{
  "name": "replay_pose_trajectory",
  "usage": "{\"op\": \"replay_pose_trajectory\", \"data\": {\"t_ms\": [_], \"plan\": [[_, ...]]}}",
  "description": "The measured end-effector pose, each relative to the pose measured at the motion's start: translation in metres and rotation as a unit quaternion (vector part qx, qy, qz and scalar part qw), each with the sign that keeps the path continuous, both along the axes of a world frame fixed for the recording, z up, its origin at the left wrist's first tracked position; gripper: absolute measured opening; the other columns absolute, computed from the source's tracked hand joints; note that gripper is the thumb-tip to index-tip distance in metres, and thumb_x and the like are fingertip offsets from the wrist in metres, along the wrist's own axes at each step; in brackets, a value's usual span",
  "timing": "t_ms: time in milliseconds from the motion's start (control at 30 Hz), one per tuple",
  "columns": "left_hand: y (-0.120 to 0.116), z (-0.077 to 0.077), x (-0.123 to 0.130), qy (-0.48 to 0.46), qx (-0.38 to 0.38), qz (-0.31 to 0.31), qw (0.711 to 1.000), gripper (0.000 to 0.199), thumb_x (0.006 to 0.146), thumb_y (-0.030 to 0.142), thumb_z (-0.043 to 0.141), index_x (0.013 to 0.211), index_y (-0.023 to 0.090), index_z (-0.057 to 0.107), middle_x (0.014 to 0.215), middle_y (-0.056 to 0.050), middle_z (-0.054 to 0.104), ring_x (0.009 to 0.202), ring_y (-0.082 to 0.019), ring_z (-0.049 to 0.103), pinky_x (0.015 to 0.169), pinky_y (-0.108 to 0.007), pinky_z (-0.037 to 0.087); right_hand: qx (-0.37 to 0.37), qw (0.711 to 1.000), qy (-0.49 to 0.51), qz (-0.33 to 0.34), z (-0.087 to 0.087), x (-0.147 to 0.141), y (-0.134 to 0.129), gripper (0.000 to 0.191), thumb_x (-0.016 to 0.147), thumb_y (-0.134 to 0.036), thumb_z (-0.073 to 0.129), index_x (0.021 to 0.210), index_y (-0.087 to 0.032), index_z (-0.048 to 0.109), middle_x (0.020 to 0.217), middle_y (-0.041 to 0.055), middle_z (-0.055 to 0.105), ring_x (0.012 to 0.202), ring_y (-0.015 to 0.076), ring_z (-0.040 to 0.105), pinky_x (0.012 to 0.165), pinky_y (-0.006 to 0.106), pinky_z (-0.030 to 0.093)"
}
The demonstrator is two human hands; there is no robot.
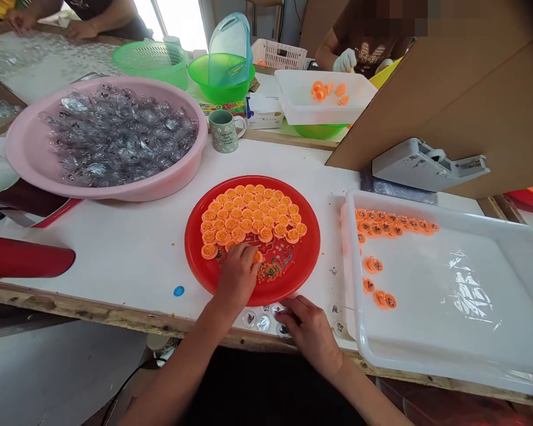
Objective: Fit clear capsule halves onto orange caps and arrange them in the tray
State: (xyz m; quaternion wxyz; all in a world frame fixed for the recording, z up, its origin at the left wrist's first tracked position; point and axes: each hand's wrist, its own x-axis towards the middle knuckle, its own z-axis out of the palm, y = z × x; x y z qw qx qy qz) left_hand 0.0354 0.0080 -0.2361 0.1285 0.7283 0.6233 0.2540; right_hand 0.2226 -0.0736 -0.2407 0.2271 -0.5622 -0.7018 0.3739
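A round red tray [195,248] holds several orange round pieces [247,223], packed over its back and middle. My left hand [238,273] reaches over the tray's front part, its fingers closed together at an orange piece that they partly hide. Just in front of the tray, my right hand [308,325] has its thumb and fingers pinched low at the table edge, close to small clear round covers [263,323]; what is between the fingertips is too small to tell. To the right, a white bin [426,266] contains orange pieces with dark pictures [385,228] along its left and back sides.
A pink basin [186,171] of clear covers stands back left, with a green mug [224,131] beside it. Left lies a red cylinder [26,256]. A cardboard panel [448,106] and tape dispenser [426,163] stand back right. A gloved person's hand [345,60] shows behind a white tray [293,97].
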Motion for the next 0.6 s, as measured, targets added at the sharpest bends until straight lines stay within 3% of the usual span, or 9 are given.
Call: {"op": "replay_pose_trajectory", "data": {"t_ms": [133,267,367,600], "plan": [[-0.005,0.000,-0.001,-0.016,-0.015,-0.007,1.000,0.017,0.084,0.009,0.055,0.096,0.019,0.061,0.101,-0.008,0.061,0.098,-0.024,0.059,0.084,-0.036,0.052,0.010,0.999,-0.051,0.003,0.004,0.013,-0.004,0.025,0.089,-0.017,0.053,0.110,-0.021,0.065,0.091,0.0056,0.067,0.080,0.0204,0.066,0.075,0.032,0.054],[-0.007,0.003,-0.001,-0.030,-0.031,-0.012,0.999,0.018,0.084,0.009,0.053,0.097,0.019,0.061,0.101,-0.008,0.062,0.095,-0.023,0.060,0.082,-0.035,0.052,0.008,0.997,-0.078,-0.005,0.006,0.015,-0.005,0.035,0.086,-0.016,0.055,0.120,-0.023,0.057,0.100,0.0056,0.063,0.074,0.0193,0.065,0.070,0.032,0.055],[-0.007,0.004,-0.001,-0.041,-0.039,-0.010,0.998,0.019,0.083,0.010,0.054,0.098,0.019,0.061,0.099,-0.007,0.063,0.096,-0.023,0.060,0.083,-0.037,0.052,0.011,0.997,-0.078,-0.003,0.005,0.013,-0.004,0.032,0.086,-0.012,0.053,0.116,-0.023,0.057,0.102,0.0054,0.062,0.071,0.0177,0.065,0.068,0.031,0.055],[-0.010,0.002,-0.002,-0.065,-0.047,-0.015,0.997,0.018,0.085,0.012,0.055,0.101,0.020,0.061,0.102,-0.007,0.064,0.098,-0.023,0.060,0.086,-0.037,0.051,0.036,0.993,-0.108,0.031,0.003,0.017,-0.003,0.030,0.086,-0.009,0.051,0.113,-0.022,0.057,0.102,0.0066,0.061,0.085,0.0208,0.065,0.077,0.034,0.055]]}}
